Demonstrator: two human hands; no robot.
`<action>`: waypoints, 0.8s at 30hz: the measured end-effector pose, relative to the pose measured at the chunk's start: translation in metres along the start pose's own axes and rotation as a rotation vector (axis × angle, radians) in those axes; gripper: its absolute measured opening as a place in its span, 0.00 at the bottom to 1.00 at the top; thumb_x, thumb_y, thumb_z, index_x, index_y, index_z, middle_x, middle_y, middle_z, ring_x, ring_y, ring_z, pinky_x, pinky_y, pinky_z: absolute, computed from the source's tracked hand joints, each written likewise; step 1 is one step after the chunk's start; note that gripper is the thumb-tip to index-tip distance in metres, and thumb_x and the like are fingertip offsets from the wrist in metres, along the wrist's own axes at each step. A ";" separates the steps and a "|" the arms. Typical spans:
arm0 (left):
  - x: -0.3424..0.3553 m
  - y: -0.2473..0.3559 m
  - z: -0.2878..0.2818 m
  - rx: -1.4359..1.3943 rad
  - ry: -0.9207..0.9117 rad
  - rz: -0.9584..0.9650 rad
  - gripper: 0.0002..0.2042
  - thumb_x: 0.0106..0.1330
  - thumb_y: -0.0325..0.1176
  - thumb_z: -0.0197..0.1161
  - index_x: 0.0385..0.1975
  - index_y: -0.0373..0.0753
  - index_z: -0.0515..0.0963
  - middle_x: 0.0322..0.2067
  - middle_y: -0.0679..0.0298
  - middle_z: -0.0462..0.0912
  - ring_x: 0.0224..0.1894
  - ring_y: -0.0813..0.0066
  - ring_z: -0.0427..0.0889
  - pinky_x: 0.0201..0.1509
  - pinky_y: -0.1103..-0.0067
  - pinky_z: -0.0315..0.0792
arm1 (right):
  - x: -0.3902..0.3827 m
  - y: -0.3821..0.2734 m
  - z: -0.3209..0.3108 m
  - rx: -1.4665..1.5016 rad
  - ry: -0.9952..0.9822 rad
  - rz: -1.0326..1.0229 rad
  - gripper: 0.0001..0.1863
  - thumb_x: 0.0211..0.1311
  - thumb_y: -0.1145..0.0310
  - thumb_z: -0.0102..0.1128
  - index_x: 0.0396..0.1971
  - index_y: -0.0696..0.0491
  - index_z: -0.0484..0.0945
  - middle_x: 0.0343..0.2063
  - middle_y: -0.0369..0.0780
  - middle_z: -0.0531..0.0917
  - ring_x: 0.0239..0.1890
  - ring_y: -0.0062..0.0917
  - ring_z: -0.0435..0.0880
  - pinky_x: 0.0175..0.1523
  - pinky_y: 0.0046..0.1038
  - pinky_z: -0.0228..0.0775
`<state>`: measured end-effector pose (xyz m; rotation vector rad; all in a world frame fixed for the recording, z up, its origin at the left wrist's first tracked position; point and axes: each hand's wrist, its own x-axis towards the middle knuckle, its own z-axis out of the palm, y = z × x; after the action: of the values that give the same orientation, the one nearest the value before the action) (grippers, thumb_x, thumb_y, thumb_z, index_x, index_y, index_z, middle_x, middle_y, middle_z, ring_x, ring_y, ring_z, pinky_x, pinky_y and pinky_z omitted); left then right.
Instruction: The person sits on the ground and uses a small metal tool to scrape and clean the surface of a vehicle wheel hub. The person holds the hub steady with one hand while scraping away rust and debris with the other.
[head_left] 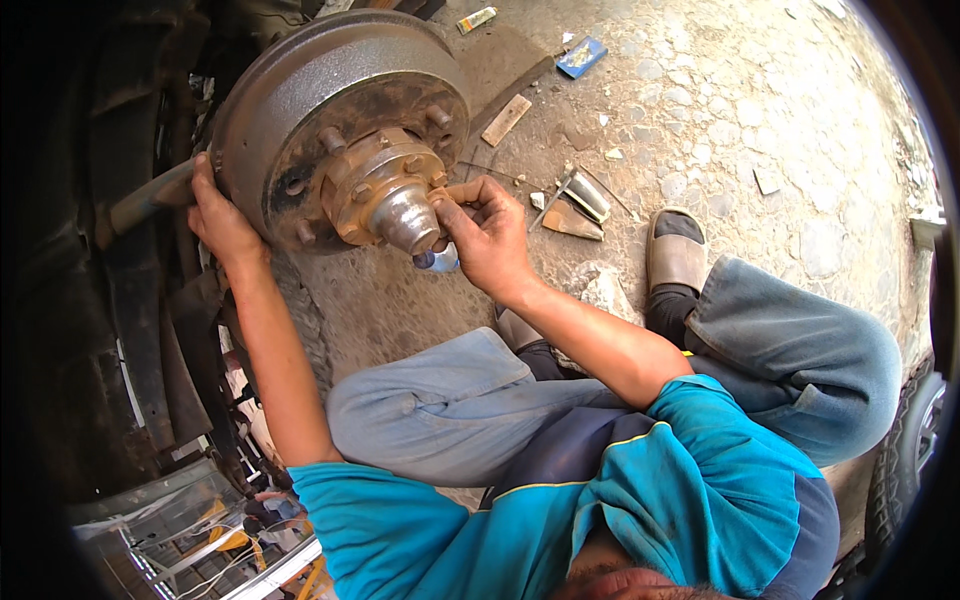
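A dark metal brake drum (pixel 290 100) with wheel studs stands at the upper left. At its centre is a rusty hub flange (pixel 345 190), ringed by bolt heads, with a shiny rounded hub end (pixel 405 218) jutting toward me. My left hand (pixel 225 220) grips the drum's left side; some of its fingers are hidden behind the rim. At the flange's right edge, my right hand (pixel 485 235) is closed in a pinch on a small rusty hub bolt (pixel 437 196), mostly covered by the fingertips. Just below the hub end shows a blue-and-white object (pixel 440 260), partly hidden.
A metal axle tube (pixel 150 205) and dark vehicle parts fill the left. On the stone floor (pixel 740 130) lie a wood piece (pixel 506 120), a blue flat box (pixel 582 57), a tube (pixel 477 19) and several metal scraps (pixel 585 195). A tyre (pixel 895 460) stands at the lower right.
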<state>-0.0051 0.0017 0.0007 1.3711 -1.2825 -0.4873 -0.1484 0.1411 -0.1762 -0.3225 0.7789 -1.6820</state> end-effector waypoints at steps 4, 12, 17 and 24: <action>0.002 -0.002 -0.002 -0.013 -0.020 0.008 0.24 0.68 0.43 0.62 0.50 0.23 0.78 0.49 0.55 0.81 0.47 0.70 0.80 0.54 0.75 0.73 | -0.001 -0.001 0.005 0.097 0.051 0.078 0.09 0.66 0.71 0.63 0.34 0.62 0.75 0.23 0.40 0.81 0.18 0.18 0.79 0.19 0.21 0.70; -0.003 -0.002 -0.003 -0.014 -0.015 0.001 0.23 0.68 0.43 0.62 0.50 0.25 0.78 0.48 0.57 0.81 0.47 0.70 0.80 0.53 0.74 0.74 | 0.000 -0.015 0.004 0.232 0.080 0.274 0.11 0.64 0.70 0.64 0.32 0.63 0.75 0.23 0.43 0.81 0.17 0.23 0.81 0.17 0.22 0.70; -0.002 -0.002 -0.001 0.012 0.011 -0.006 0.22 0.69 0.43 0.60 0.51 0.28 0.78 0.49 0.58 0.80 0.48 0.69 0.81 0.53 0.73 0.75 | 0.008 -0.017 -0.004 0.272 -0.016 0.378 0.10 0.65 0.70 0.62 0.32 0.63 0.75 0.21 0.43 0.81 0.15 0.22 0.78 0.17 0.23 0.68; -0.001 -0.003 -0.001 0.009 0.016 0.035 0.23 0.69 0.43 0.61 0.51 0.26 0.78 0.49 0.57 0.81 0.48 0.70 0.80 0.53 0.74 0.74 | 0.011 -0.020 -0.004 0.384 -0.009 0.554 0.08 0.66 0.72 0.61 0.29 0.61 0.77 0.18 0.41 0.80 0.14 0.20 0.75 0.18 0.21 0.67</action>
<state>-0.0030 0.0022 -0.0020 1.3556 -1.2951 -0.4468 -0.1684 0.1337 -0.1684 0.1469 0.4639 -1.2616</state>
